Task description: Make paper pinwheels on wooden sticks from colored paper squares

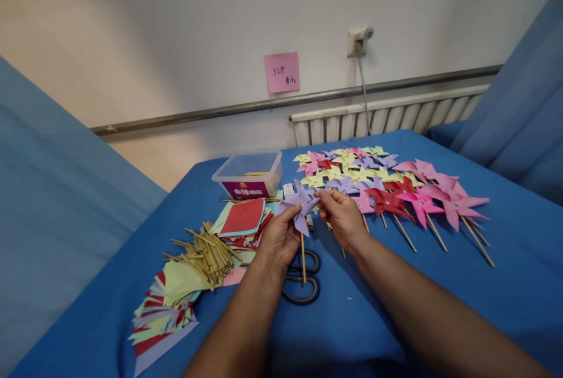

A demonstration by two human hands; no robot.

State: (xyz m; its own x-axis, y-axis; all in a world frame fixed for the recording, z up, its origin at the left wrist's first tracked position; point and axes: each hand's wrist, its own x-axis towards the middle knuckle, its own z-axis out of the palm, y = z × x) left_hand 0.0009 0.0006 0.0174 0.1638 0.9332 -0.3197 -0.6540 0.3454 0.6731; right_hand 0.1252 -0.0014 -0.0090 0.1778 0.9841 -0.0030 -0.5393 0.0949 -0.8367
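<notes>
My left hand (281, 237) is closed on a purple paper pinwheel (300, 205), gripping it behind the paper where its wooden stick (303, 261) comes down. The fingertips of my right hand (341, 217) pinch the pinwheel's right blade near its centre. Both hands hover above black scissors (303, 284) lying on the blue cloth (387, 307). Just beyond and to the right lies a spread of finished pinwheels (387, 187) in pink, red, yellow and purple.
Left of my hands sit a pile of wooden sticks (206, 252), stacked coloured paper squares (244, 220) and cut paper pieces (165, 307). A clear plastic box (248, 176) stands at the back. A radiator (387, 117), a wall socket and a pink note (282, 72) are behind.
</notes>
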